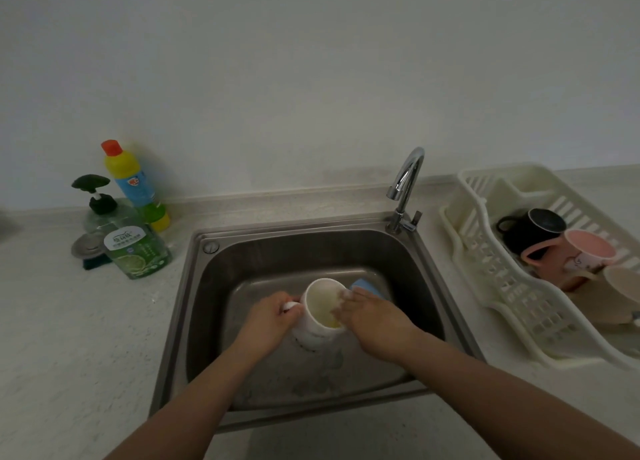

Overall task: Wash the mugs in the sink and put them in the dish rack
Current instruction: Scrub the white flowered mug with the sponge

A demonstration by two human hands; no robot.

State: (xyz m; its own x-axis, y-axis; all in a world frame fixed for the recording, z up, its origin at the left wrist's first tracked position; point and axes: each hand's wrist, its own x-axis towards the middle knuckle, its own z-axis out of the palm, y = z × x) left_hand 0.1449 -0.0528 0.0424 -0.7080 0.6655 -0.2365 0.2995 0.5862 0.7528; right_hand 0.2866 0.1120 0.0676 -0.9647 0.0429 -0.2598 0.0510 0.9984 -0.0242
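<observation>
Three mugs (568,251) already sit in the dish rack (485,251) beyond the right hand (370,317), which rubs inside the white mug (320,315) whose handle the left hand (273,315) grips, its fingers' curl hidden.

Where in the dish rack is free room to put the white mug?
The dish rack is bare along its left slotted part and in the back compartment. Its right side is crowded: the black mug, the pink mug and a beige cup sit close together. The left hand holds the white mug.
</observation>
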